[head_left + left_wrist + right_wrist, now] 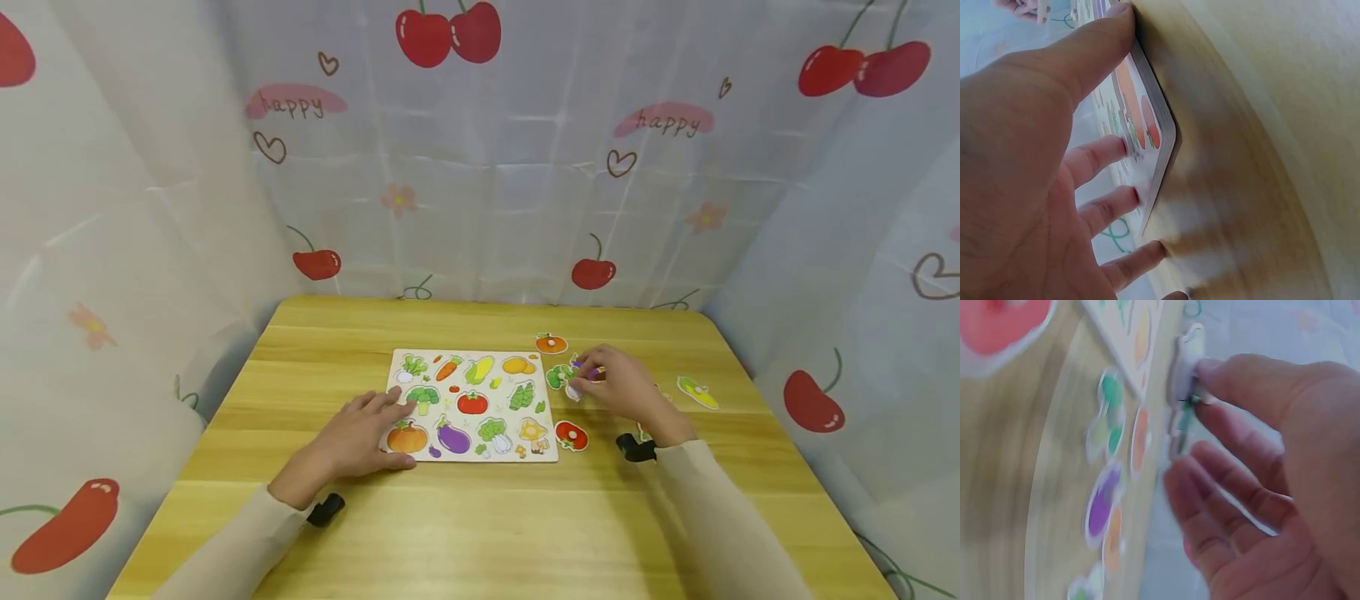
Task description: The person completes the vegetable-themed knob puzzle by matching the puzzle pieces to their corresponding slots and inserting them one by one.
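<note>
A vegetable puzzle board (442, 385) lies flat on the table, with printed pictures such as a tomato, an eggplant and a carrot. My left hand (367, 433) rests on its left side, fingers spread, the thumb (1107, 34) at the near edge. To the right of the board, my right hand (622, 387) pinches a white-and-green vegetable puzzle piece (1191, 356) between thumb and fingers, held above the table in the right wrist view. Beneath and beside that hand lie a broccoli piece (1110, 403) and an eggplant piece (1104, 500), partly hidden in the head view.
A tomato piece (572, 436) lies by the board's right edge. An orange pumpkin-like piece (551, 343) is past its far right corner, and a corn piece (697, 392) lies farther right. The wooden table (480, 525) meets a cherry-patterned curtain (480, 225) behind.
</note>
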Tool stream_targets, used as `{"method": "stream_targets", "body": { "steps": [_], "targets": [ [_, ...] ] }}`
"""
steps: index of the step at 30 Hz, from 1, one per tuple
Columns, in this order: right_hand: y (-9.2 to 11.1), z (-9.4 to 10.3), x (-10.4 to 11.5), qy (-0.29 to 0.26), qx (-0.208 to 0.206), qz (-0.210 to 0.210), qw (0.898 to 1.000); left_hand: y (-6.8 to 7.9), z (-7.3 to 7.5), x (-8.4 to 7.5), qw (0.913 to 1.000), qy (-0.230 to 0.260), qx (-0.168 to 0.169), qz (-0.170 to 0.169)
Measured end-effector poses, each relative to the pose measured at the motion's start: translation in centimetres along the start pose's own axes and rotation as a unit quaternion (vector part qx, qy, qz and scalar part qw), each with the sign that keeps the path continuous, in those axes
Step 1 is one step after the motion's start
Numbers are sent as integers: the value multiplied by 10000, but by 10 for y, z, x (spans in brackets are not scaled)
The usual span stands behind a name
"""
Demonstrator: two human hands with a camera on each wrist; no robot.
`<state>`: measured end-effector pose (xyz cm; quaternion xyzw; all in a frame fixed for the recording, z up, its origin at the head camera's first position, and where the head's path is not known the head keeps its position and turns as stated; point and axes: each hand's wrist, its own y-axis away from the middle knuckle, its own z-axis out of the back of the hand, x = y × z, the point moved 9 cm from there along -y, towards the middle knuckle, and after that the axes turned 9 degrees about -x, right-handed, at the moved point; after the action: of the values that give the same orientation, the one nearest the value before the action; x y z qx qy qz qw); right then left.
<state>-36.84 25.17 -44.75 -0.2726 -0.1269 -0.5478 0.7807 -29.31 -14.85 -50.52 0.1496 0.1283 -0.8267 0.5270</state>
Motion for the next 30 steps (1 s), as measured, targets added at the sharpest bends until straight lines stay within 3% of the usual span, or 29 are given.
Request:
{"method": "stream_targets", "body": {
  "steps": [4,10,20,30],
  "targets": [
    [-15,-12,21,-308,-312,171,9989,-1,1,1,10000,-13,-25,-36],
    [-35,-48,45,-943,-425,-78,9946,0,0,2,10000,-29,20,0],
    [-70,-113,97,-1134,-326,-101,9930,1,0,2,10000,-37,36,-7],
    [-95,-170,147,-1162,26,-151,9931,-1,1,3,9999,-100,85,-2]
  ]
}}
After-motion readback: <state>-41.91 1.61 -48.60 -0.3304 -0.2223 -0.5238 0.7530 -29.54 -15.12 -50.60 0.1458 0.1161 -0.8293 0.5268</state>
